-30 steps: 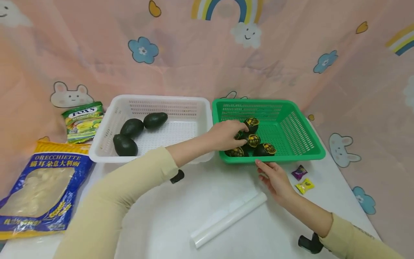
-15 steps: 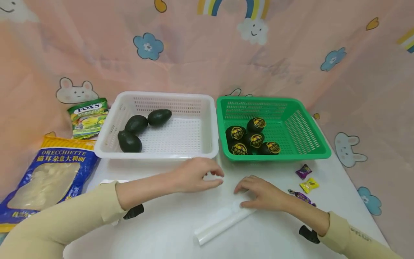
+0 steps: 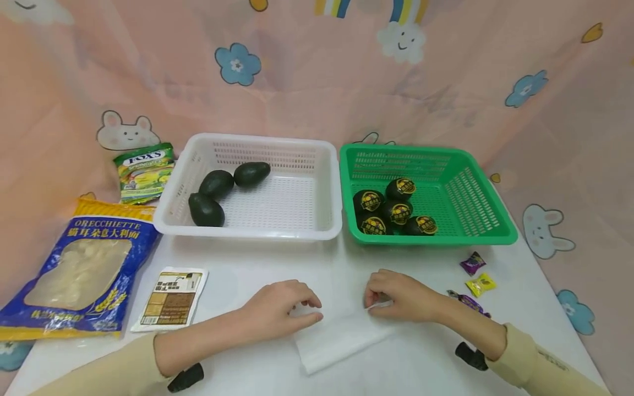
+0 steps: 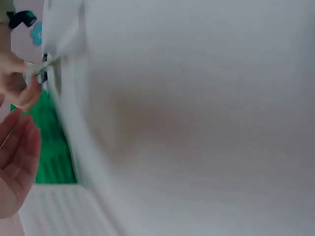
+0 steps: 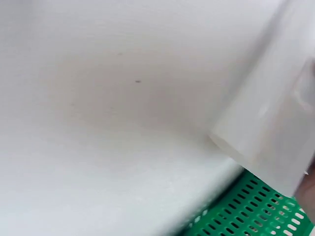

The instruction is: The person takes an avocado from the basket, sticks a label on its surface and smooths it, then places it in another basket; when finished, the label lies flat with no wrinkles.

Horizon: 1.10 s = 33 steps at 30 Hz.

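Observation:
Whitish translucent plastic film from a roll lies at the front of the white table, its sheet partly spread between both hands. My right hand pinches the film's edge between thumb and curled fingers. At the film's left side is my left hand, its fingers loosely bent and a gap showing between thumb and forefinger. In the right wrist view the rolled film slants across the right side, with part of that hand at the edge. The left wrist view catches both hands at its left margin.
Behind stand a white basket holding 3 avocados and a green basket with several dark, gold-stickered fruits. Wrapped candies lie right. An orecchiette bag, a Fox's bag and a brown-white packet are left.
My left hand has left the green basket's dark fruits and come down toward the film. My right hand has moved from that basket's front to the film and now pinches it; the film has lifted and spread.

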### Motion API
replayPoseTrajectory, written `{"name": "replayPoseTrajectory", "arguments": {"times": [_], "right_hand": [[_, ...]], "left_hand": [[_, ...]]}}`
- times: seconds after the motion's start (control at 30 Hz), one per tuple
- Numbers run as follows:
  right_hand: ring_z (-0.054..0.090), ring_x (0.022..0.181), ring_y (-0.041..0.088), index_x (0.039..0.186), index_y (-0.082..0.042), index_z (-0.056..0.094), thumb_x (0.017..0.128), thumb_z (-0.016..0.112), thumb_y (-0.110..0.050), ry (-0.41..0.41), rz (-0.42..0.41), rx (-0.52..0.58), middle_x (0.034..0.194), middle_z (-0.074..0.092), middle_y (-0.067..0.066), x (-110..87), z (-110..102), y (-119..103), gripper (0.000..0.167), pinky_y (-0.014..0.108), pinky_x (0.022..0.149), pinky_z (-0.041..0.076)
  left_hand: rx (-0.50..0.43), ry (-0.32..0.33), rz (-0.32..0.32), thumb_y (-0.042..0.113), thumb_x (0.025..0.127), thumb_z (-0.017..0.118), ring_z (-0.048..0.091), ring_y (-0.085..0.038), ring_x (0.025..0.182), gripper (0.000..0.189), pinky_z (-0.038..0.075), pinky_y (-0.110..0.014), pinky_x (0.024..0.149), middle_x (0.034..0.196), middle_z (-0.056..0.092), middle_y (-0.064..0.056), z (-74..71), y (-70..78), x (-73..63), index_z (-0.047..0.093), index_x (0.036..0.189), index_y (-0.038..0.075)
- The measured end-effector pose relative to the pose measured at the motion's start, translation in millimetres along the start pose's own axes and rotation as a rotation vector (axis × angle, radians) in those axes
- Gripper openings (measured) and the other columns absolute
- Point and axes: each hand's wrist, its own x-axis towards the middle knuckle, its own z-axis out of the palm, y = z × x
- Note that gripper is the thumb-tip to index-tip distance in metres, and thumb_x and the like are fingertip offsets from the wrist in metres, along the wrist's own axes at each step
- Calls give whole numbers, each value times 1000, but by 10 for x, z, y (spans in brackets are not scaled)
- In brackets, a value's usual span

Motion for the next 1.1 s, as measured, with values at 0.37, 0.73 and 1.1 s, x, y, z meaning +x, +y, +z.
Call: {"name": "replayPoseTrajectory", "arguments": {"times": [0.37,0.73,1.1], "right_hand": [[54,78,10,91,-14,59,80,66,-12,400,-412,-423,90,59,-6,212,68,-224,13,24,65,46],[41,79,3,94,-23,55,86,69,-50,25,-470,-428,91,48,-14,171,261,-409,32,18,66,33],[55,90,5,93,-20,64,92,66,-22,128,-419,-154,96,60,-12,1336,-1019,-832,3,25,76,49]], "left_hand": [[208,496,-50,27,93,66,63,-19,92,20,54,-34,72,104,71,-4,-1038,-517,207,73,104,12],[362,92,-595,36,87,72,49,-46,114,64,43,-64,91,130,51,-30,-1813,-1256,84,53,132,-5],[-277,179,-374,31,98,60,63,-28,93,30,52,-36,83,97,70,-5,-1407,-847,-187,71,106,5]]}}
